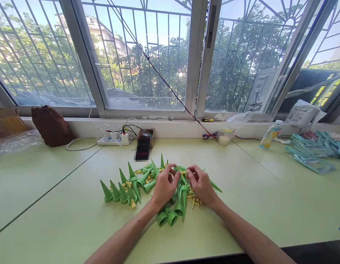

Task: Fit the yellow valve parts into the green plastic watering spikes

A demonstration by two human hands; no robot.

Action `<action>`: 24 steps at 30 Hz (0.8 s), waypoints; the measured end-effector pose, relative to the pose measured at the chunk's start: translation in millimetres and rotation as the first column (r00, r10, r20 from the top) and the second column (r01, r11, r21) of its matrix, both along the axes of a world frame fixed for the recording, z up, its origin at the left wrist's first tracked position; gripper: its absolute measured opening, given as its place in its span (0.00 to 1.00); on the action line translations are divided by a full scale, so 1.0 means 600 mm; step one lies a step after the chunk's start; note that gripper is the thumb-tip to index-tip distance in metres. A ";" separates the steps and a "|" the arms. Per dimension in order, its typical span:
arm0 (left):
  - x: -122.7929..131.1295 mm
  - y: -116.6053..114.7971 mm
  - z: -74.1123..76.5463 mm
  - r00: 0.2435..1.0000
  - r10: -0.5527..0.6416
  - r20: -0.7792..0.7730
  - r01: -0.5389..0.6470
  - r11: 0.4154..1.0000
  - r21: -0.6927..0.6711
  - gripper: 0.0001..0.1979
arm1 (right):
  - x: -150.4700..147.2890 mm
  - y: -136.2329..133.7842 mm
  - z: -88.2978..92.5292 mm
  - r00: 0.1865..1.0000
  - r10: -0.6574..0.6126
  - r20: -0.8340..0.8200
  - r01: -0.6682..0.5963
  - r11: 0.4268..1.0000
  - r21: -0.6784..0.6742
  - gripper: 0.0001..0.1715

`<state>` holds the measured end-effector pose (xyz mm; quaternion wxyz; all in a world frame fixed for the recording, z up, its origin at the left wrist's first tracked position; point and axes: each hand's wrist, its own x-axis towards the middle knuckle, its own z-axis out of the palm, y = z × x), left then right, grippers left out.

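My left hand [165,184] is closed around the top of a green plant watering spike, its fingers partly hiding it. Close beside it, my right hand [202,182] pinches the end of a small yellow valve [183,172] that lies across the spike's collar. Under and between the hands lie loose green spikes [179,205], some with their round open ends toward me. A small heap of yellow valves [195,200] sits below my right hand. To the left, several spikes [123,193] stand point up in a row, with yellow valves at some of them.
Behind the pile are a small box [149,137], a blurred dark object [142,148] and a power strip [113,140]. A brown bag [52,126] stands at the back left. Rightward are a jar [225,137], a bottle [270,135] and bagged teal packets [313,150].
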<state>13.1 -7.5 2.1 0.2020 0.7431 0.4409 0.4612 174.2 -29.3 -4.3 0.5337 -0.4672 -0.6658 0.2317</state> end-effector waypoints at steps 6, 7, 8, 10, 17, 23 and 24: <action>0.000 -0.001 0.001 1.000 0.021 0.003 -0.021 1.000 -0.001 0.13 | -0.001 0.000 -0.005 0.999 0.019 -0.051 -0.020 1.000 -0.019 0.13; 0.000 -0.001 0.001 1.000 0.023 0.002 -0.023 1.000 -0.002 0.13 | -0.001 0.000 -0.005 0.998 0.021 -0.054 -0.022 1.000 -0.020 0.13; 0.000 -0.001 0.001 1.000 0.023 0.001 -0.023 1.000 -0.002 0.13 | -0.001 0.000 -0.005 0.998 0.022 -0.058 -0.023 1.000 -0.020 0.13; 0.000 -0.001 0.000 1.000 0.021 0.003 -0.021 1.000 0.001 0.13 | 0.000 0.001 -0.006 0.998 0.022 -0.067 -0.023 1.000 -0.017 0.13; 0.002 -0.001 -0.002 1.000 -0.001 0.022 0.001 1.000 0.015 0.12 | 0.000 0.002 -0.006 0.998 0.034 -0.056 -0.035 0.999 -0.016 0.14; 0.002 -0.002 -0.002 0.999 0.012 0.035 -0.013 1.000 0.020 0.12 | -0.002 -0.002 -0.001 0.997 0.071 -0.020 -0.072 0.997 -0.018 0.13; 0.002 -0.002 -0.002 0.999 0.011 0.038 -0.012 1.000 0.020 0.12 | -0.002 -0.002 0.000 0.997 0.077 -0.012 -0.077 0.997 -0.014 0.13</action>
